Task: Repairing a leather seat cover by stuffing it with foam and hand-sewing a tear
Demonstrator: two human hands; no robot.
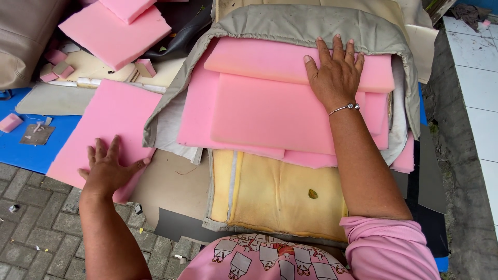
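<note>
- Pink foam sheets (280, 111) lie stacked in the middle of the view, tucked partly under a grey fabric cover (306, 23) that folds over their far edge and both sides.
- Right hand (336, 72) rests flat on the top foam slab, palm down, fingers spread and straight; it grips nothing, only presses on the foam. Thin silver bracelet (346, 108) at the wrist.
- Left hand (108, 168) lies flat, fingers splayed, on a separate pink foam sheet (111, 122) to the left of the stack; nothing is held.
- That loose sheet lies over a blue mat (23, 153) and reaches the edge of the grey paving bricks (36, 218).
- Yellowed old foam cushion (280, 194) sits just below the pink stack, nearer the person, with a small leaf (312, 193) on it.
- More pink foam slabs (115, 28) are piled at upper left, with small pink offcuts (57, 70) beside them and one offcut (10, 122) on the blue mat.
- Tan leather-like piece (23, 36) at far left edge.
- White tiles (477, 78) run along the right.
- Person wears a pink sleeve (389, 243).
</note>
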